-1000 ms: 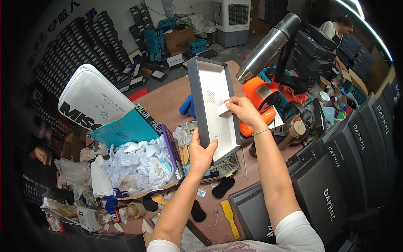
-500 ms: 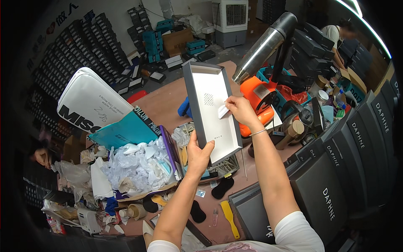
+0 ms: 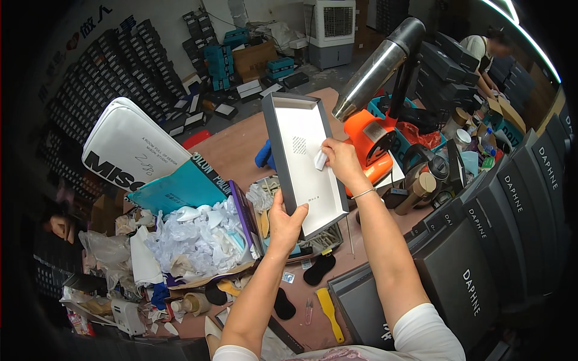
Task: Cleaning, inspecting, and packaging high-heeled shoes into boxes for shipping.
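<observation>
Head view: my left hand (image 3: 284,218) still grips the grey box lid (image 3: 306,161) by its near edge, now tipped more upright, while my right hand (image 3: 339,161), pinching a small white slip (image 3: 320,159), has slid down its white inside.

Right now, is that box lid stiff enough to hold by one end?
Probably: the lid stays flat though the left hand grips only its near end. Likely light. The right hand pressing inside could tip it.
</observation>
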`<state>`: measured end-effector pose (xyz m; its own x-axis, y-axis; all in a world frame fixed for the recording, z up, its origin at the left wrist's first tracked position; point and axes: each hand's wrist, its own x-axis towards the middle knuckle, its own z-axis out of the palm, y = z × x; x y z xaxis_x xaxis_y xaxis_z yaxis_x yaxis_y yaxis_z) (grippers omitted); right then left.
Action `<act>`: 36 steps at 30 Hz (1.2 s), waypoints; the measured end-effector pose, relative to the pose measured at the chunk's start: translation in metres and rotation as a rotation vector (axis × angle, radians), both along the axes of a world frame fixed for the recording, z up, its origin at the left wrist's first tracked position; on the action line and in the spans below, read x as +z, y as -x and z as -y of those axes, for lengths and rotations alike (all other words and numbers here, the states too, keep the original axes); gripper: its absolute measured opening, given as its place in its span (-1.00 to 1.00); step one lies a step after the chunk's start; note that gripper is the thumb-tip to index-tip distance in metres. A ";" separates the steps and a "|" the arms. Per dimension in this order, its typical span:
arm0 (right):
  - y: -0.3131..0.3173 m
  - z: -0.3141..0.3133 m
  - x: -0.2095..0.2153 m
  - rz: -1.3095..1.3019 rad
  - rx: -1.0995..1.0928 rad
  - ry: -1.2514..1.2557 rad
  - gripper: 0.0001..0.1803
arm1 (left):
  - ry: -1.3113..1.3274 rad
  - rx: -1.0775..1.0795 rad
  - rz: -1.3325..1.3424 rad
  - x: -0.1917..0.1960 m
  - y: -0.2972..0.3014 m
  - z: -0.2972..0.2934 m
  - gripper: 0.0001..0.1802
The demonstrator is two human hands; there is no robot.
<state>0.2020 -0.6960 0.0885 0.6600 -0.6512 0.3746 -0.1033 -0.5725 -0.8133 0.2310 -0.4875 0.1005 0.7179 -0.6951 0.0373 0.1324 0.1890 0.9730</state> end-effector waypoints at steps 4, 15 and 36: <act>-0.002 0.003 -0.006 0.011 -0.036 0.137 -0.86 | 0.001 0.012 0.012 -0.004 0.001 0.001 -0.47; 0.006 0.003 0.015 0.012 -0.030 -0.005 -0.78 | -0.014 0.003 -0.120 -0.014 0.003 -0.013 -0.49; 0.002 -0.018 0.011 -0.390 0.286 0.109 -0.74 | -0.037 0.086 0.016 -0.015 -0.008 -0.025 -0.47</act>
